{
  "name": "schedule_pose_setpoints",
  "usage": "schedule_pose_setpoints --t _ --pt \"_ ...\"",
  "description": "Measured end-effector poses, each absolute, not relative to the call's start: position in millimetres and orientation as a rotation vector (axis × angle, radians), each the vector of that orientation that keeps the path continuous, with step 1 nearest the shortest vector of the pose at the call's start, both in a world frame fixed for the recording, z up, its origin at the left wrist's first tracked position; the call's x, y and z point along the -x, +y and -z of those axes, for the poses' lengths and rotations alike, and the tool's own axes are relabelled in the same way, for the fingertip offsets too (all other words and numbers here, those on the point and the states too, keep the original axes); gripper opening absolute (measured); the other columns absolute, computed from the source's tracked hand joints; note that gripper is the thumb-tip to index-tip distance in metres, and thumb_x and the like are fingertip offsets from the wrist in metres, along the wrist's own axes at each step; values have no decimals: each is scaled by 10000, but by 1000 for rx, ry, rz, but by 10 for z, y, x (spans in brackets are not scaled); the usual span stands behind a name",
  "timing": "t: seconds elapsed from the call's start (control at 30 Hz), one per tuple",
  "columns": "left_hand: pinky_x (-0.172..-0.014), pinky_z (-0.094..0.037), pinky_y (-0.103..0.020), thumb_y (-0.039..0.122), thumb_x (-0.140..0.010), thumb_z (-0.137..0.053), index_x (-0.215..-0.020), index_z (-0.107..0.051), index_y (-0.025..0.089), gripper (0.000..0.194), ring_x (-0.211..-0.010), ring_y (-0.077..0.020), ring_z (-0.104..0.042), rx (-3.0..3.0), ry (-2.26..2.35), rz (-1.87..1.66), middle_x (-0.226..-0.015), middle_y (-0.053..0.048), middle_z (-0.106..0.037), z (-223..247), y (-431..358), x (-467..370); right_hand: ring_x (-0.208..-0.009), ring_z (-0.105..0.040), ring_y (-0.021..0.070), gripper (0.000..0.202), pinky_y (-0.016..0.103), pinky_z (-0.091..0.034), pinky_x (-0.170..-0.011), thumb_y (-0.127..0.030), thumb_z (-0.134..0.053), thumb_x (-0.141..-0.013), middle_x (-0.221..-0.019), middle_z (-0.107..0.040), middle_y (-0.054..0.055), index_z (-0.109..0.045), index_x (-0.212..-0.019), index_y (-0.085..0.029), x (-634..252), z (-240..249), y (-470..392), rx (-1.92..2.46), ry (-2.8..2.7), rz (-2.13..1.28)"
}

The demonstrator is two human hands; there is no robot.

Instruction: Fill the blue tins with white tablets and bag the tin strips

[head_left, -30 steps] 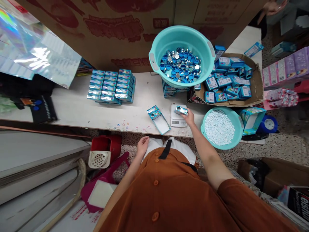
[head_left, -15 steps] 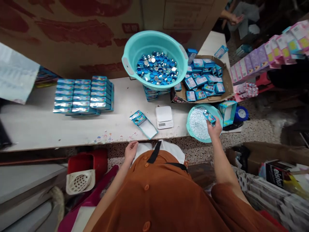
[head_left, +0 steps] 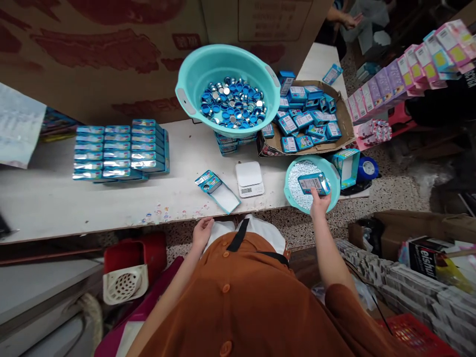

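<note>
My right hand (head_left: 320, 202) grips the lower edge of a small blue printed box (head_left: 311, 183), holding it tilted above a turquoise bowl (head_left: 336, 191) of small white pellets (head_left: 297, 173). My left hand (head_left: 203, 230) rests by the table's front edge near my lap, fingers loosely curled and nothing visible in them. On the table between the hands lie a white digital scale (head_left: 250, 178) and an opened blue carton (head_left: 217, 191) with a white inside. A larger turquoise basin (head_left: 230, 57) behind them holds many blue and silver caps (head_left: 234, 104).
Stacked blue boxes (head_left: 121, 151) stand on the left of the table. A cardboard tray (head_left: 347, 119) of blue boxes sits behind the bowl, with an open blue box (head_left: 348, 168) and blue tape roll (head_left: 368, 168) at right. Another person's hand (head_left: 349, 21) shows at the upper right.
My right hand has shifted slightly left and turned the blue box so its broad printed side faces up. The view has swung a little; my left hand stays put.
</note>
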State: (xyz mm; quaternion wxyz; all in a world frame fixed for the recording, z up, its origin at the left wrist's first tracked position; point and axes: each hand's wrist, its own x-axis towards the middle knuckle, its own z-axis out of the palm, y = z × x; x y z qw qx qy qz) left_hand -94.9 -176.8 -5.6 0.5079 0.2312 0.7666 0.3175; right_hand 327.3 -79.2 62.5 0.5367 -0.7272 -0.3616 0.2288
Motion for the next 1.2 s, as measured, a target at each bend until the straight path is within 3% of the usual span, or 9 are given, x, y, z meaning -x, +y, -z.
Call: schedule_pose_setpoints --t 0.37,0.57,0.77,0.97,1.1,1.2 --pt "-786 -486 -342 458 -587 -716 -794 -649 154 374 -771 -193 -610 -493 1918 -843 -779 -69 -676 -27 -1939 1023 -847 -619 203 608 388 -509 -822 -449 -734 -624 -959 -623 54 -488 -1111 -182 -2559 -482 -486 1654 -1035 -851" --pt "-779 -490 -339 444 -593 -717 -782 -648 156 351 -760 -189 -614 -453 1940 -856 -772 -69 -675 -21 -2002 1008 -974 -594 240 447 393 -469 -892 -452 -696 -659 -1047 -649 69 -612 -1022 -207 -2059 -143 -224 1634 -1535 -1017" --pt "-798 -494 -337 414 -612 -707 -791 -647 160 317 -798 -193 -626 -399 1965 -856 -803 -72 -687 -46 -2126 1021 -919 -614 223 441 352 -489 -830 -462 -668 -679 -1010 -670 40 -612 -1044 -222 -1665 147 64 1645 -1576 -1073" --pt "-779 -495 -340 412 -622 -696 -796 -637 154 317 -779 -196 -624 -324 1997 -863 -784 -74 -682 -56 -2264 1042 -935 -607 230 528 363 -486 -832 -483 -658 -684 -1055 -647 74 -579 -1119 -194 -1722 220 213 1657 -1561 -1113" --pt "-766 -495 -337 412 -622 -698 -800 -643 155 318 -780 -201 -624 -292 2005 -864 -787 -75 -684 -58 -2285 1055 -1077 -546 243 807 390 -462 -892 -432 -718 -629 -1279 -526 118 -400 -1339 -218 -1889 243 196 1657 -1641 -1106" --pt "-786 -492 -338 400 -619 -702 -802 -646 155 311 -799 -201 -625 -274 2004 -860 -805 -74 -686 -59 -2272 1059 -1060 -544 238 946 405 -461 -892 -419 -746 -589 -1309 -492 128 -295 -1400 -234 -2017 252 137 1717 -1640 -1080"
